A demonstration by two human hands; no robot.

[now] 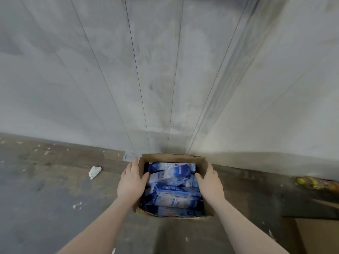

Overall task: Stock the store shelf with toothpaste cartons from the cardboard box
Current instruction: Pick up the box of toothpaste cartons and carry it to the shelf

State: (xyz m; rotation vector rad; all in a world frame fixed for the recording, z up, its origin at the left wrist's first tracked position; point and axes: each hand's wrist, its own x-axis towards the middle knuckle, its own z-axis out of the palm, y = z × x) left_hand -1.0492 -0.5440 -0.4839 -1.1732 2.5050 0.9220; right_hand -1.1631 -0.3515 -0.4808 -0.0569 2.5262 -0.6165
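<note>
A pale grey panelled wall [165,70] fills most of the view, its seams running down to a dusty, scuffed floor [45,208]. Against the foot of that wall sits an open cardboard box [202,162], packed with blue and white toothpaste cartons [172,180] lying jumbled at different angles. My two bare forearms reach forward to the box. My left hand [131,182] clasps the box's left wall, thumb hooked inside over the rim and fingers [134,163] laid straight along the outside. My right hand [211,182] clasps the right wall the same way, thumb inside, fingers outside. Part of another brown cardboard piece [315,235] shows at lower right. A yellow object [311,182], too blurred to identify, lies by the wall at right. A crumpled white scrap [94,171] lies on the floor left of the box.
</note>
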